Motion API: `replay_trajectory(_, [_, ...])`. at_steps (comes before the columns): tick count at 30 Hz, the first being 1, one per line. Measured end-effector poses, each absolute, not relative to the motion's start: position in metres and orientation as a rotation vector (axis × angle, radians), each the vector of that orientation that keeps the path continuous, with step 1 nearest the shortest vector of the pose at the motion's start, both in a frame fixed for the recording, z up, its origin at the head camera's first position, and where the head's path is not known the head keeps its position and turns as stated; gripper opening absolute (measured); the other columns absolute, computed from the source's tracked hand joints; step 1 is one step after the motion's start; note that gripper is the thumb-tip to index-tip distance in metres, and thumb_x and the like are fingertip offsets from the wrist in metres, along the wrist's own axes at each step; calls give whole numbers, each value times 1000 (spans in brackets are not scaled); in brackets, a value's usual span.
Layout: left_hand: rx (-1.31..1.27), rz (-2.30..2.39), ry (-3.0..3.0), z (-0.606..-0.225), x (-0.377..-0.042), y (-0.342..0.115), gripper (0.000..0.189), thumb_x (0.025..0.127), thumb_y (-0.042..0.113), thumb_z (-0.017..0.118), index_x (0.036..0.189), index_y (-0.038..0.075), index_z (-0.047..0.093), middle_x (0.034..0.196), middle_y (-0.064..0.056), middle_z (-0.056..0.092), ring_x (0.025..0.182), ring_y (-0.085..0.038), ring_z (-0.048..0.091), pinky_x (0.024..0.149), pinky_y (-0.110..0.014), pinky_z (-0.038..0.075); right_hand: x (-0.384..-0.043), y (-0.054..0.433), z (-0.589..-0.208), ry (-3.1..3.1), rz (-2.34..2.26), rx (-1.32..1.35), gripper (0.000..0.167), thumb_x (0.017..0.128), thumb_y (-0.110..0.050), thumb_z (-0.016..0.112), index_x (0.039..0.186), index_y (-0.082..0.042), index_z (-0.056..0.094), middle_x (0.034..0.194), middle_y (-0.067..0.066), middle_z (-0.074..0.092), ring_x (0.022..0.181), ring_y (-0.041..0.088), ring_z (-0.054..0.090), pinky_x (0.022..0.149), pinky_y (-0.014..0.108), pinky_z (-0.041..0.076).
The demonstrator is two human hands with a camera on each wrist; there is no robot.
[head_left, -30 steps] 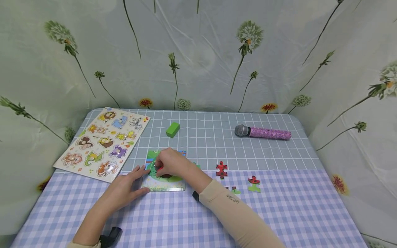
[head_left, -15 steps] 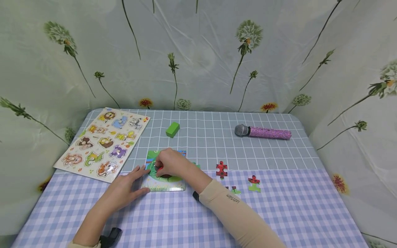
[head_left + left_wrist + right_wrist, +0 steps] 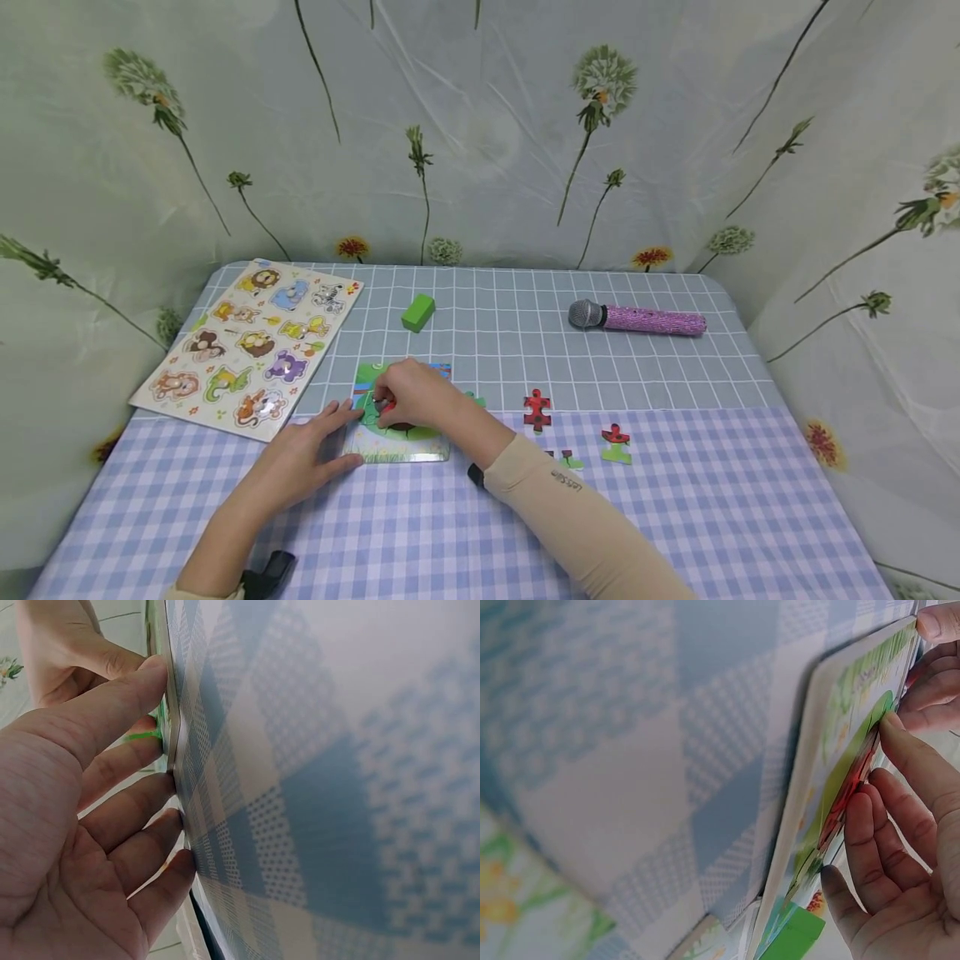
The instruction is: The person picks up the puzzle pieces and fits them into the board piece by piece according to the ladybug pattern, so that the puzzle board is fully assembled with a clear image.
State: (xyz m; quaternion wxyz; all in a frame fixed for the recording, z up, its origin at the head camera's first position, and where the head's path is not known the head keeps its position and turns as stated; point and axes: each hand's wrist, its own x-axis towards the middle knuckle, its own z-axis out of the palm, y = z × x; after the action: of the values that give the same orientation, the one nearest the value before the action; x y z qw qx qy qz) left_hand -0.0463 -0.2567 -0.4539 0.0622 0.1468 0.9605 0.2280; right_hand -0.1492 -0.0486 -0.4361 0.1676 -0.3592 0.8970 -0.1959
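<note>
A square puzzle board [image 3: 397, 457] with a ladybug picture [image 3: 853, 787] on green lies at the table's middle left. My right hand [image 3: 420, 393] reaches over it from the right. Its bent fingers and thumb pinch a puzzle piece at the picture's left part; the hand mostly hides that piece. In the right wrist view, the thumb touches the green area while other fingertips sit along the red one. My left hand [image 3: 296, 454] rests beside the board's left edge, fingers spread; in the left wrist view, its fingertips [image 3: 184, 862] touch near that edge.
Loose puzzle pieces lie right of the board: a red one [image 3: 537, 411], a red-and-green one [image 3: 617, 443] and others partly behind the right arm. An animal puzzle board [image 3: 217, 350] is at the left. Behind are a green block [image 3: 418, 312] and a pink microphone [image 3: 652, 320].
</note>
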Motion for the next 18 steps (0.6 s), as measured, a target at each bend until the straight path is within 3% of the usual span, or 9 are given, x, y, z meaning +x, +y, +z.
replay_trajectory(7, [428,665,2907,-454,-47,-255,73,88,34,89,150,6,62,151,-34,57,125,-55,67,101,-66,57,-149,-47,-437,2542,-546,-1038,30,91,-28,89,116,-13,79,97,-6,77,81,-1,62,72,14,51])
replay_trajectory(13, [425,643,2909,-454,-47,-255,76,88,35,89,152,6,60,150,-35,58,124,-56,68,101,-67,57,-145,-45,-435,2565,-420,-1117,42,94,-36,86,129,-16,75,114,-3,72,97,6,64,84,18,55])
replay_trajectory(18, [468,643,2935,-453,-46,-255,77,88,34,90,151,3,60,153,-32,57,132,-52,64,104,-65,56,-143,-36,-429,2536,-421,-1139,38,96,-36,82,129,-20,74,108,-6,68,90,6,58,76,18,49])
